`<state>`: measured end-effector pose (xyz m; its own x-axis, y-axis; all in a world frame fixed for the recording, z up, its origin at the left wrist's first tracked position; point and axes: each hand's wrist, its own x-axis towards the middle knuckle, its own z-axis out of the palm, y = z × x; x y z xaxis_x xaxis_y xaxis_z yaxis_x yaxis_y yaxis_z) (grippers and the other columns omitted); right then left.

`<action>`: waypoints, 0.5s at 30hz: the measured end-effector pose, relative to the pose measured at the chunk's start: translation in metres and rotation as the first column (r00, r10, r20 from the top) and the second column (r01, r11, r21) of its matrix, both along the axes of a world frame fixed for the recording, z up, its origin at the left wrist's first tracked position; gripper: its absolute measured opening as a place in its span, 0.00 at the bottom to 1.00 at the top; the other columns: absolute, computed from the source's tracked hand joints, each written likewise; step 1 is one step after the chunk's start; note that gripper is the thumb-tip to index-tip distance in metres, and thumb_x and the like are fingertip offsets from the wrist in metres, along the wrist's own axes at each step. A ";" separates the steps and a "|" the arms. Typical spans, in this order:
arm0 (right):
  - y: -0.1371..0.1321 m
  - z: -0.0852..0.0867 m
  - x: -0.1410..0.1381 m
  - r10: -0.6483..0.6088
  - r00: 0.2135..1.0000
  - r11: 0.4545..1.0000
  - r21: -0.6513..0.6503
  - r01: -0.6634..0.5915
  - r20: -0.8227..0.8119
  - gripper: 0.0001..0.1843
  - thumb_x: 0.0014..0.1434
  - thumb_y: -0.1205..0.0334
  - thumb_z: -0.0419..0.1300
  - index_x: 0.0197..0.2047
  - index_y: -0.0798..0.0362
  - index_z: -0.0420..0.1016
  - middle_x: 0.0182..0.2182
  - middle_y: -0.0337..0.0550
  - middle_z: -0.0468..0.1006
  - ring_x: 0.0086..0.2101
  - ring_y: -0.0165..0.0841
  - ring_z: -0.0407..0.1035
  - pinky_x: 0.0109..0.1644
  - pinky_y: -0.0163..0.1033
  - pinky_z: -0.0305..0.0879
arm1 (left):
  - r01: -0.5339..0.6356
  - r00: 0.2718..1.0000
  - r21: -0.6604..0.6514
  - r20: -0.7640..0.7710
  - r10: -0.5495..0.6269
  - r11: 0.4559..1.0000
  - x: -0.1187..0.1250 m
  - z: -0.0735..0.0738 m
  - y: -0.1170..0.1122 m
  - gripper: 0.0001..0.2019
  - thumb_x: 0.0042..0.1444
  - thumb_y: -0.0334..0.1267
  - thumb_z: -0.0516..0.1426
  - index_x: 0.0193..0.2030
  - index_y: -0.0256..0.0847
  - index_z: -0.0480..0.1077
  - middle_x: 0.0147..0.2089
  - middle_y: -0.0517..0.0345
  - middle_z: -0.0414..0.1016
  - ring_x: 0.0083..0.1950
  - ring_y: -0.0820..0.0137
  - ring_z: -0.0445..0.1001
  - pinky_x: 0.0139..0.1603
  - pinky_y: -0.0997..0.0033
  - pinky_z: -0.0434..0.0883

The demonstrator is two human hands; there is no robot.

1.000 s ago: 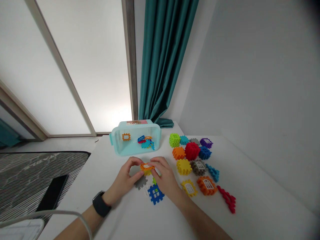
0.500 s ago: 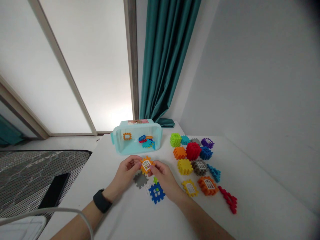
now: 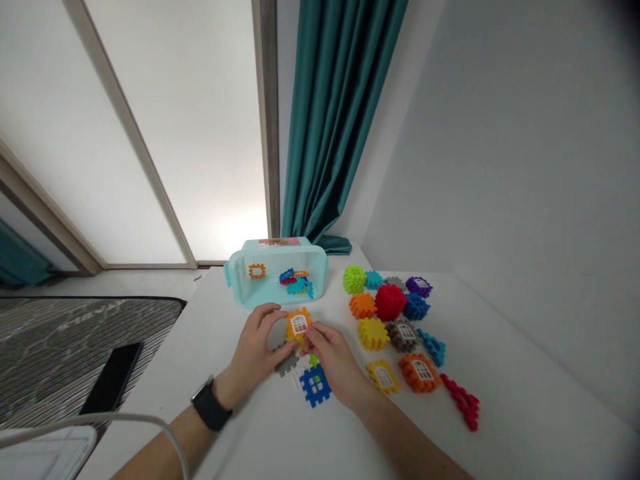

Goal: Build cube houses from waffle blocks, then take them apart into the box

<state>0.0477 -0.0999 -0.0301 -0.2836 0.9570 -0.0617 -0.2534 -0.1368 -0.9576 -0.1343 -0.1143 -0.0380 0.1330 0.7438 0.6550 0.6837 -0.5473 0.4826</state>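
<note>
Left hand has opened wider since the last frame, half a second ago; orange window piece has tipped so its white window sits more upright. Near to far from where I stand: white cable bottom left, dark watch on the left wrist. Blue square piece flat on the white table, just beside the right hand. Small green piece above it, grey piece partly under the left thumb. Orange window piece is between the hands, over the grey one: right thumb and fingers pinch its lower right edge; left thumb and forefinger spread in a C round its left side, can't tell if they grip. Off to the right, near to far: red piece, yellow window piece, thick orange block, yellow block, red block, lime block. Beyond the hands, mint box, loose pieces inside. Teal curtain behind.
</note>
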 end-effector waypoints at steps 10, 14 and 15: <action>0.000 -0.001 0.001 0.021 1.000 1.000 0.015 -0.021 0.007 0.14 0.55 0.50 0.63 0.28 0.52 0.73 0.23 0.35 0.69 0.27 0.31 0.64 0.36 0.37 0.61 | -0.021 0.990 0.061 -0.138 0.029 0.998 -0.010 0.000 0.003 0.21 0.57 0.41 0.63 0.57 0.45 0.69 0.57 0.46 0.68 0.54 0.58 0.71 0.55 0.54 0.73; -0.001 -0.001 -0.001 0.026 0.996 0.999 -0.030 -0.029 -0.082 0.15 0.55 0.48 0.63 0.33 0.53 0.76 0.26 0.38 0.72 0.28 0.32 0.65 0.37 0.39 0.64 | -0.006 0.994 0.015 -0.111 0.008 1.000 -0.009 0.000 0.003 0.22 0.56 0.38 0.63 0.58 0.45 0.69 0.59 0.45 0.67 0.55 0.58 0.71 0.56 0.54 0.72; -0.001 -0.001 -0.001 0.028 0.995 0.999 -0.037 -0.032 -0.091 0.15 0.54 0.48 0.63 0.33 0.53 0.76 0.28 0.39 0.73 0.29 0.33 0.65 0.37 0.39 0.65 | 0.002 0.994 0.013 -0.106 -0.001 1.000 -0.009 0.001 0.002 0.22 0.56 0.38 0.63 0.58 0.45 0.69 0.59 0.45 0.67 0.55 0.58 0.71 0.56 0.53 0.72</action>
<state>0.0466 -0.1010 -0.0309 -0.3181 0.9454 -0.0709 -0.3336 -0.1816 -0.9251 -0.1433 -0.1120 -0.0372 0.2031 0.7350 0.6470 0.7298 -0.5542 0.4004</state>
